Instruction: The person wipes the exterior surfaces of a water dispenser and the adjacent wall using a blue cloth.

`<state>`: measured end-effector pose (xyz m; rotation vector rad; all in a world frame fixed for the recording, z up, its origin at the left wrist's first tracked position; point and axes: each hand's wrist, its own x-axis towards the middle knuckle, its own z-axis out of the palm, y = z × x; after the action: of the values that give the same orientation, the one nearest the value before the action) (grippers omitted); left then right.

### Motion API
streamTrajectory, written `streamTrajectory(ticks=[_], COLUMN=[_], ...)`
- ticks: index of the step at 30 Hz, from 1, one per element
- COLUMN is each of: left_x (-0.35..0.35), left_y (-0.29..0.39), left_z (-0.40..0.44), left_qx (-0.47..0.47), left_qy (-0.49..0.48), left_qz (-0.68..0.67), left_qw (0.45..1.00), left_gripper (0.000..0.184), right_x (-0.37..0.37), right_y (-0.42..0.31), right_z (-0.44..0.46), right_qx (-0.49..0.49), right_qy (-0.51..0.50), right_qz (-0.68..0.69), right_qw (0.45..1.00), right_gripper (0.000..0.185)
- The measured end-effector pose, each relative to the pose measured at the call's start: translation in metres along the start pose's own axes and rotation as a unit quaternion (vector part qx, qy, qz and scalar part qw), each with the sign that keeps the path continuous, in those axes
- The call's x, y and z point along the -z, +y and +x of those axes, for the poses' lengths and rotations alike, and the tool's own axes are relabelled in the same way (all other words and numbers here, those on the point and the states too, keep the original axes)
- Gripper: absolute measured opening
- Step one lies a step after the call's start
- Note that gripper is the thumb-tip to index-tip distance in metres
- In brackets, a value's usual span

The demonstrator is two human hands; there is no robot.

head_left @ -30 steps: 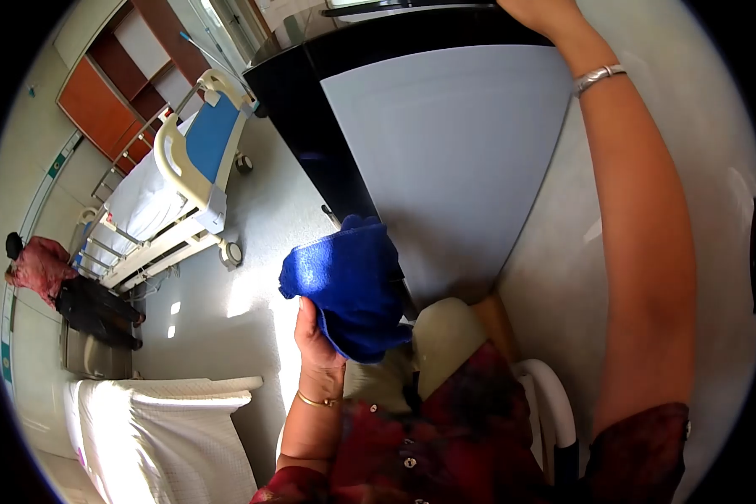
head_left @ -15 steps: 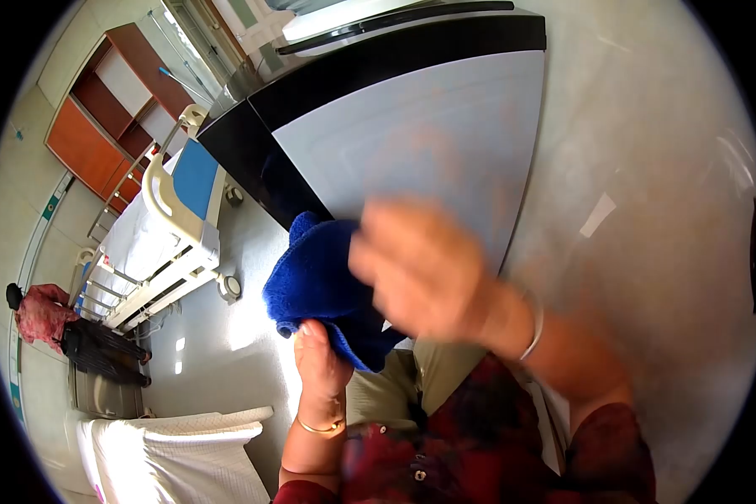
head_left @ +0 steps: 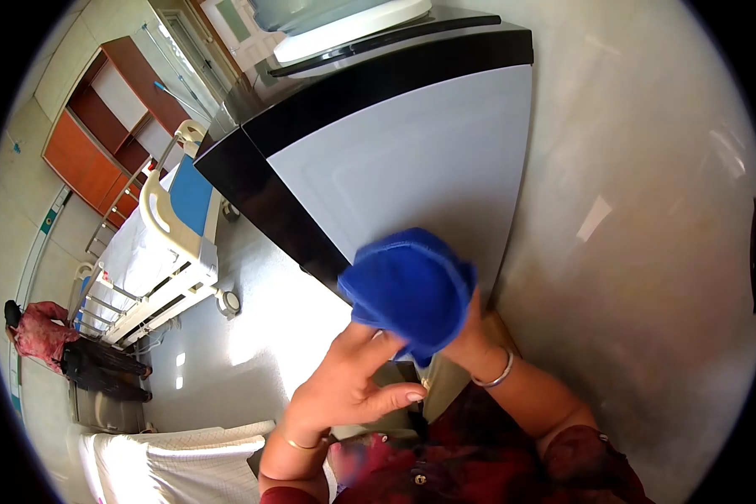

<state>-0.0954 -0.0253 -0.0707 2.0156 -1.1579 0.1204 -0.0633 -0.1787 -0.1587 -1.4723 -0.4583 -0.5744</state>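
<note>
A blue cloth [head_left: 412, 290] is bunched up in front of the grey side panel [head_left: 412, 151] of a black-edged appliance. My right hand [head_left: 469, 336] is behind and under the cloth's right side and holds it; its fingers are mostly covered by the cloth. At the cloth's lower left, my left hand [head_left: 353, 382] has its thumb spread away from the fingers, whose tips reach the cloth's edge. Nothing is gripped between that thumb and the fingers.
A clear bottle on a white ring [head_left: 353, 32] stands on the appliance. To the left are a hospital bed [head_left: 164, 210], a wooden cabinet [head_left: 84, 160] and a person [head_left: 46, 336] bending by the wall. White bedding [head_left: 193, 462] lies at the lower left.
My right hand has come down from the appliance's top to the cloth and now holds it. My left hand has loosened its grip and spread its thumb. The cloth has moved right.
</note>
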Motion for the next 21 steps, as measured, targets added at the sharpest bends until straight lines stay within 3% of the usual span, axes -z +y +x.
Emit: streamTrajectory(ticks=[2,3,4,6,7,8,9,11,12,13,14,16,18,20,21], left_x=[0.031,0.040,0.055,0.092,0.107,0.114,0.124,0.132,0.130,0.125,0.117,0.120,0.121,0.124,0.124], left_y=[0.009,0.017,0.010,0.010,0.006,0.004,-0.002,-0.018,-0.028,-0.036,-0.037,-0.041,-0.046,-0.049,-0.049], left_z=[0.007,0.012,0.018,0.039,0.051,0.062,0.072,0.088,0.093,0.100,0.102,0.105,0.103,0.102,0.100], left_qx=[-0.024,-0.003,-0.076,-0.124,-0.143,-0.138,-0.138,-0.114,-0.091,-0.064,-0.093,-0.097,-0.121,-0.170,-0.162], left_qy=[0.022,0.131,0.218,0.284,0.318,0.346,0.345,0.330,0.318,0.313,0.353,0.367,0.369,0.370,0.373], left_qz=[0.062,0.058,0.148,0.372,0.436,0.440,0.438,0.405,0.374,0.350,0.359,0.319,0.317,0.322,0.318], left_qw=[0.998,0.990,0.962,0.875,0.830,0.817,0.819,0.845,0.866,0.881,0.859,0.868,0.865,0.855,0.857], left_gripper=[0.035,0.031,0.033,0.039,0.038,0.035,0.033,0.028,0.025,0.020,0.022,0.027,0.029,0.034,0.033], right_x=[0.019,0.027,0.034,0.040,0.043,0.043,0.042,0.036,0.030,0.022,0.012,-0.020,-0.049,-0.068,-0.068], right_y=[0.007,0.001,-0.004,-0.001,-0.016,-0.037,-0.051,-0.065,-0.063,-0.058,-0.053,-0.051,-0.042,-0.019,-0.012], right_z=[0.014,0.026,0.039,0.063,0.082,0.100,0.116,0.142,0.150,0.158,0.163,0.147,0.123,0.112,0.116], right_qx=[0.089,0.126,0.160,0.166,0.140,0.100,0.103,0.183,0.184,0.290,0.356,0.385,0.385,0.429,0.480], right_qy=[-0.003,0.037,0.076,0.193,0.182,0.153,0.151,0.183,0.182,0.242,0.270,0.232,0.137,0.112,0.148], right_qz=[-0.042,-0.159,-0.273,-0.142,0.155,0.438,0.437,0.289,0.287,-0.061,-0.400,-0.409,-0.395,-0.410,-0.443], right_qw=[0.995,0.979,0.946,0.957,0.961,0.880,0.881,0.922,0.922,0.924,0.800,0.794,0.823,0.797,0.743], right_gripper=[0.057,0.053,0.050,0.043,0.042,0.041,0.041,0.047,0.047,0.052,0.056,0.057,0.045,0.027,0.015])
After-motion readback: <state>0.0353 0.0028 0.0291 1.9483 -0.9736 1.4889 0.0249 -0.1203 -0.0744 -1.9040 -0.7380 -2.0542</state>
